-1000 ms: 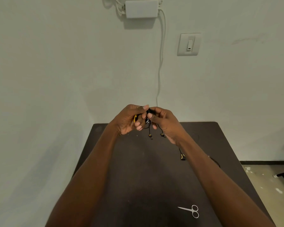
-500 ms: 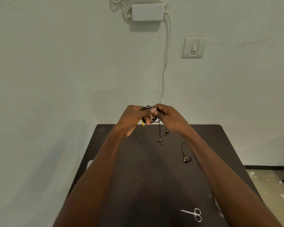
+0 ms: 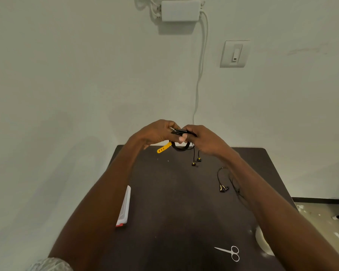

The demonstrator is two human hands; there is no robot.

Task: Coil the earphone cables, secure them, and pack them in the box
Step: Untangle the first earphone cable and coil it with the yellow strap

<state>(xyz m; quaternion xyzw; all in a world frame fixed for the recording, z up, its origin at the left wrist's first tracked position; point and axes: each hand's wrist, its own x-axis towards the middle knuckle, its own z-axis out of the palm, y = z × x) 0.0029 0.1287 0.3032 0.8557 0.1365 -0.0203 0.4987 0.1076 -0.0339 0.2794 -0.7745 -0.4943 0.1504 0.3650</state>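
While both hands meet above my dark counter (image 3: 164, 192), left hand (image 3: 155, 133) and right hand (image 3: 204, 139) pinch the coiled black earphone cable (image 3: 181, 147), seemingly by its yellow strap (image 3: 163, 149).

earphone sets (image 3: 181, 147) 2 | scissors (image 3: 230, 252) 1 | yellow tie (image 3: 163, 149) 1

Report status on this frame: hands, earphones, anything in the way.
Both hands, left hand and right hand, grip coiled earphone cable. Yellow tie dangling loose. Second earphones on table. Nothing obstructing.
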